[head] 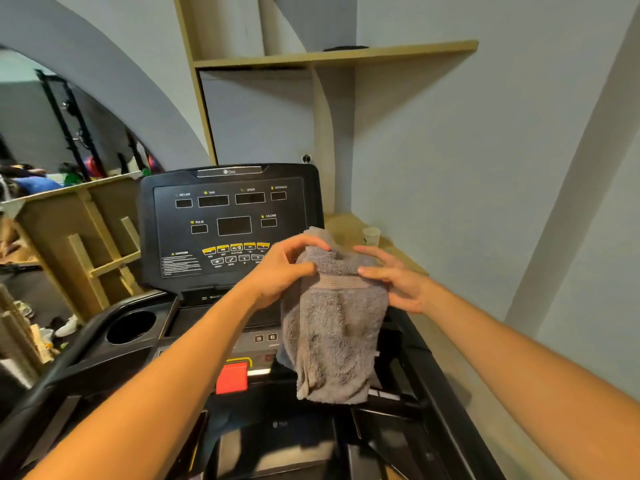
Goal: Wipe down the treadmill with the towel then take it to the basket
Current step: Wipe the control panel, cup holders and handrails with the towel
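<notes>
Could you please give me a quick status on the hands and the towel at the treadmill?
Left hand pinching grey towel at its top. Right hand open beside it, fingertips at the towel's edge. Towel hangs over the treadmill console. Basket not in view.

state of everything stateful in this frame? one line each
towel: bunched, hanging in the air over the console, held at its top
left hand: grips the towel's top left
right hand: fingers spread, touching the towel's right edge
treadmill display: dark, all readouts blank
cup holder: nothing visible inside
paper cup: upright on the ledge
</notes>
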{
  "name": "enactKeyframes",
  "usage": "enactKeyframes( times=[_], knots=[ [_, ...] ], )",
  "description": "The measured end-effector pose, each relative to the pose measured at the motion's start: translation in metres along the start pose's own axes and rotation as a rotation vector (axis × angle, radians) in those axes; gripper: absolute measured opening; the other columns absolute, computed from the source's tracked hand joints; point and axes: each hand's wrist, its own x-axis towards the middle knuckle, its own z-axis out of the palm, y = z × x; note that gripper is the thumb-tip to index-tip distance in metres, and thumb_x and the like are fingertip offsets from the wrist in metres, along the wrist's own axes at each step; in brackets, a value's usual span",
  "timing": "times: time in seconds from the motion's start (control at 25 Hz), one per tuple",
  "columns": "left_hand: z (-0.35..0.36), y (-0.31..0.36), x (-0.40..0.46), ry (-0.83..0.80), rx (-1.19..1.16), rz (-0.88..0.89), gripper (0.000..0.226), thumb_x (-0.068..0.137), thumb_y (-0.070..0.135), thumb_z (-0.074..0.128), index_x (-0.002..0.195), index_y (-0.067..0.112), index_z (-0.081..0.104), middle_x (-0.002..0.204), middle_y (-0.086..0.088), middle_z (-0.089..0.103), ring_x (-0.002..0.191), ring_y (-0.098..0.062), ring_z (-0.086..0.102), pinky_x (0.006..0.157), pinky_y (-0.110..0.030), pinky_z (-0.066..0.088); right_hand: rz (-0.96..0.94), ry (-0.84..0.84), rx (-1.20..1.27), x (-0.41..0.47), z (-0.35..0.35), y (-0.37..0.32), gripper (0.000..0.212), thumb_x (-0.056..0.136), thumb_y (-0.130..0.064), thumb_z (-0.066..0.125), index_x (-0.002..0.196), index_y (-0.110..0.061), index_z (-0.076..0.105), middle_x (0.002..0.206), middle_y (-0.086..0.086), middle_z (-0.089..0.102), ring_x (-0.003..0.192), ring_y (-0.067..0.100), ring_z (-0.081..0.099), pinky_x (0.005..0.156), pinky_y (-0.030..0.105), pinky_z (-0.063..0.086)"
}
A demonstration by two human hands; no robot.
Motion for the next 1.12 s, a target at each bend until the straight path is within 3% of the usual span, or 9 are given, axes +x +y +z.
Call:
enactKeyframes(
  times=[0.16, 0.24, 0.36, 0.52, 0.68, 0.76, 0.88, 1.04, 1.12],
  knots=[
    [-0.033, 0.031, -0.006, 0.199, 0.273, 0.122, 0.034, 0.085, -0.001, 0.065, 0.109, 0.022, 0.07, 0.117, 0.007, 0.067, 0.103, -0.01, 0.065, 0.076, -0.024, 0.058, -0.396, 0.222, -0.537, 0.011, 0.04, -0.047, 0.037, 0.082, -0.01, 0.079, 0.115, -0.025, 0.072, 0.119, -0.003, 0.068, 0.113, 0.015, 0.064, 0.1, 0.038, 0.054],
    [-0.05, 0.043, -0.013, 0.28, 0.312, 0.15, 0.035, 0.085, -0.001, 0.065, 0.109, 0.024, 0.07, 0.121, 0.006, 0.066, 0.102, -0.015, 0.067, 0.072, -0.024, 0.059, -0.515, 0.248, -0.656, 0.02, 0.06, -0.065, 0.034, 0.081, -0.014, 0.081, 0.111, -0.028, 0.074, 0.117, -0.006, 0.068, 0.11, 0.009, 0.063, 0.099, 0.035, 0.053],
    [-0.073, 0.055, -0.024, 0.403, 0.366, 0.14, 0.035, 0.084, 0.001, 0.066, 0.107, 0.028, 0.07, 0.122, 0.006, 0.065, 0.105, -0.012, 0.063, 0.07, -0.016, 0.056, -0.593, 0.222, -0.688, 0.03, 0.088, -0.081, 0.031, 0.082, -0.015, 0.081, 0.109, -0.028, 0.074, 0.115, -0.005, 0.069, 0.108, 0.011, 0.063, 0.096, 0.036, 0.054],
    [-0.116, 0.063, -0.052, 0.484, 0.434, 0.124, 0.034, 0.084, 0.006, 0.069, 0.107, 0.031, 0.071, 0.118, 0.011, 0.067, 0.11, -0.007, 0.061, 0.085, -0.021, 0.053, -0.662, 0.144, -0.703, 0.049, 0.133, -0.081, 0.03, 0.082, -0.014, 0.08, 0.108, -0.028, 0.074, 0.114, -0.005, 0.069, 0.108, 0.012, 0.064, 0.096, 0.038, 0.055],
    [-0.163, 0.073, -0.094, 0.537, 0.518, 0.104, 0.033, 0.085, 0.004, 0.069, 0.109, 0.027, 0.071, 0.106, 0.025, 0.064, 0.09, 0.017, 0.058, 0.076, -0.008, 0.045, -0.694, 0.043, -0.718, 0.076, 0.19, -0.079, 0.032, 0.083, -0.019, 0.079, 0.109, -0.035, 0.073, 0.117, -0.008, 0.068, 0.111, 0.01, 0.062, 0.095, 0.033, 0.054],
    [-0.194, 0.075, -0.122, 0.574, 0.557, 0.082, 0.031, 0.085, 0.004, 0.07, 0.109, 0.025, 0.071, 0.104, 0.022, 0.065, 0.087, 0.018, 0.057, 0.073, -0.004, 0.043, -0.694, -0.025, -0.716, 0.091, 0.231, -0.073, 0.032, 0.084, -0.017, 0.079, 0.111, -0.033, 0.072, 0.117, -0.01, 0.066, 0.11, 0.006, 0.06, 0.092, 0.025, 0.052],
    [-0.245, 0.071, -0.164, 0.633, 0.626, 0.036, 0.031, 0.084, 0.008, 0.072, 0.109, 0.026, 0.072, 0.109, 0.013, 0.069, 0.094, 0.013, 0.058, 0.08, -0.01, 0.044, -0.694, -0.12, -0.701, 0.115, 0.296, -0.057, 0.032, 0.084, -0.014, 0.078, 0.112, -0.029, 0.073, 0.112, -0.012, 0.067, 0.106, 0.001, 0.061, 0.088, 0.019, 0.049],
    [-0.302, 0.063, -0.214, 0.677, 0.636, -0.034, 0.031, 0.084, 0.004, 0.072, 0.112, 0.019, 0.071, 0.103, 0.017, 0.067, 0.085, 0.021, 0.056, 0.079, -0.007, 0.042, -0.704, -0.222, -0.692, 0.149, 0.37, -0.033, 0.032, 0.083, -0.015, 0.08, 0.11, -0.028, 0.074, 0.115, -0.006, 0.069, 0.108, 0.006, 0.062, 0.087, 0.016, 0.047],
    [-0.325, 0.056, -0.235, 0.708, 0.636, -0.061, 0.031, 0.083, 0.004, 0.072, 0.111, 0.02, 0.071, 0.105, 0.02, 0.067, 0.089, 0.02, 0.056, 0.083, -0.009, 0.043, -0.702, -0.268, -0.698, 0.165, 0.403, -0.023, 0.031, 0.082, -0.015, 0.08, 0.11, -0.027, 0.074, 0.115, -0.006, 0.069, 0.108, 0.005, 0.062, 0.087, 0.014, 0.047]
  ],
)
